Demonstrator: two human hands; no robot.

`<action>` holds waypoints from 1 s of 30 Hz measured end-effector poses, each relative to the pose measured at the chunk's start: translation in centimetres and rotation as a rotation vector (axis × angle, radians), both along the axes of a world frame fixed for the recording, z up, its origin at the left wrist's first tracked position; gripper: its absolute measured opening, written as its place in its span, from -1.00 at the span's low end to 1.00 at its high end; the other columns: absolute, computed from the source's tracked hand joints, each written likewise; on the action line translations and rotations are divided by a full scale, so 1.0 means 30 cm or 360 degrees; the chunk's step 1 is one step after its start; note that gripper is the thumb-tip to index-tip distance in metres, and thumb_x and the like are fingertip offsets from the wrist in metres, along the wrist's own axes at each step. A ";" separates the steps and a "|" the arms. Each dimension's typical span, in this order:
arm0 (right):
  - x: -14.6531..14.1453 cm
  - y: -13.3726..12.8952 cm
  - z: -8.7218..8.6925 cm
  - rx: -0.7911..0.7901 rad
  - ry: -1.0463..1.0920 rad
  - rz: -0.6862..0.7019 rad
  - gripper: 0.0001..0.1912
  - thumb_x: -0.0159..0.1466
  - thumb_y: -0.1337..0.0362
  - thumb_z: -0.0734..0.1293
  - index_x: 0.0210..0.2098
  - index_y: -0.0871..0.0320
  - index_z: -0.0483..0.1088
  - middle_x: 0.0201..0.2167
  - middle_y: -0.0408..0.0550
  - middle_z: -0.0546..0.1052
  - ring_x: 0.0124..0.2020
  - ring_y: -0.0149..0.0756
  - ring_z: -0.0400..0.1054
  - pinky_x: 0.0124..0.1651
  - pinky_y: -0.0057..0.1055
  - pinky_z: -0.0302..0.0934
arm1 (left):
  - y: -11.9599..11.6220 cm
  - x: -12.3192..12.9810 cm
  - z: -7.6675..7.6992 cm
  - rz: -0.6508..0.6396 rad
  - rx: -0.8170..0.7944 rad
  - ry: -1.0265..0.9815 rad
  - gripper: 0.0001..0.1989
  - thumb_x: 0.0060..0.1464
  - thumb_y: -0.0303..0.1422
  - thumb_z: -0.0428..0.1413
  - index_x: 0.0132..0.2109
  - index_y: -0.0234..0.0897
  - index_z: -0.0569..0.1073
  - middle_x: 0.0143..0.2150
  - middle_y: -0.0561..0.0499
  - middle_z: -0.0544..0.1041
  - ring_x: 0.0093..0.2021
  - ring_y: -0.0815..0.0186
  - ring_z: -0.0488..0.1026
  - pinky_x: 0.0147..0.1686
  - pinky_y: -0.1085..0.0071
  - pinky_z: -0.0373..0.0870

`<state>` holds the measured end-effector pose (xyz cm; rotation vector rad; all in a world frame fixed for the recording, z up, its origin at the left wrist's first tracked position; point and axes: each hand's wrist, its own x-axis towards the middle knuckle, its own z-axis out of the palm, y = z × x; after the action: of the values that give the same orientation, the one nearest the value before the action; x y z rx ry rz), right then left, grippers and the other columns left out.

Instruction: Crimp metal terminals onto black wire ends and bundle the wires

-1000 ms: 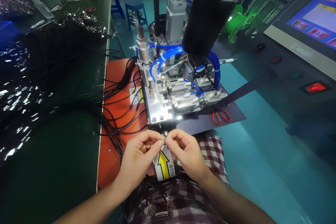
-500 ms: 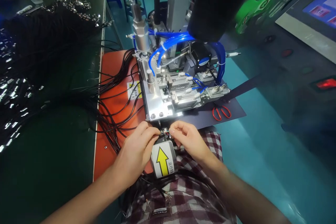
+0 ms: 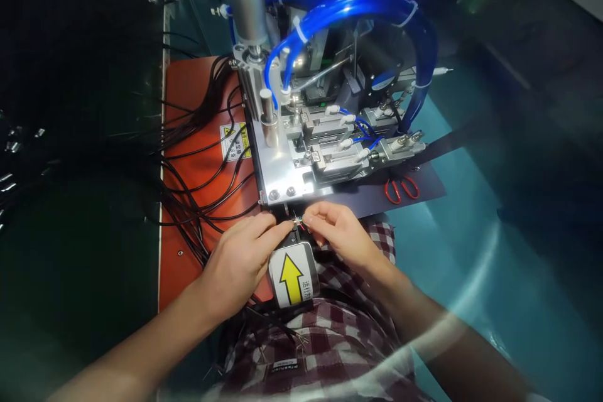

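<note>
Head camera — looks forward, down at machine (image 3: 325, 157) — fairly near.

Cables (image 3: 210, 103) strewn over board (image 3: 174, 289), left of machine (image 3: 277, 166) | scissors (image 3: 398, 193) laid on plate (image 3: 367, 207), at machine's front right | arrow sign (image 3: 292, 276) placed before machine

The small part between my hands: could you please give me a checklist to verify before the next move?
1. Both hands at the small part: ok, the left hand and right hand meet there.
2. Part aligned: cannot tell, too small and partly covered.
3. Arrow label uncovered: ok, it points toward the metal machine.
4. Black cables clear of the hands: not ok, some run out of sight behind the left one.
5. Red-handled tool away from the fingers: ok, it lies off to the right.
</note>
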<state>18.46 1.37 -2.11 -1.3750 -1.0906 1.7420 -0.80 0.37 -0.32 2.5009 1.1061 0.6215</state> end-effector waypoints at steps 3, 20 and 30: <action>0.001 -0.002 -0.003 -0.0019 -0.0003 0.0000 -0.77 0.14 0.16 0.33 -0.48 0.19 0.31 -0.66 -0.28 0.26 -0.65 -0.52 0.10 -0.57 -0.50 -0.04 | 0.001 0.000 -0.004 -0.0015 0.0031 0.0014 -0.72 0.22 -0.48 -0.10 0.00 -0.36 0.42 -0.28 -0.08 0.44 -0.32 0.28 0.38 -0.36 0.39 0.37; 0.009 -0.001 -0.010 0.0018 -0.0027 -0.0008 -0.78 0.15 0.17 0.33 -0.48 0.20 0.31 -0.66 -0.28 0.27 -0.64 -0.53 0.11 -0.56 -0.51 -0.02 | 0.000 0.010 -0.010 -0.0022 0.0114 0.0188 -0.68 0.21 -0.52 -0.13 0.03 -0.33 0.40 -0.27 -0.09 0.45 -0.30 0.27 0.38 -0.34 0.38 0.34; 0.009 -0.004 -0.007 0.0011 -0.0041 0.0003 -0.78 0.16 0.16 0.32 -0.47 0.19 0.30 -0.68 -0.27 0.27 -0.63 -0.50 0.12 -0.54 -0.50 -0.01 | 0.000 0.009 -0.012 -0.0014 0.0173 0.0263 -0.66 0.23 -0.51 -0.16 0.05 -0.31 0.39 -0.26 -0.08 0.45 -0.30 0.28 0.37 -0.34 0.39 0.32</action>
<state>18.73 1.26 -2.33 -1.3961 -1.1113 1.7245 -0.54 0.38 -0.69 2.6896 1.1462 0.4919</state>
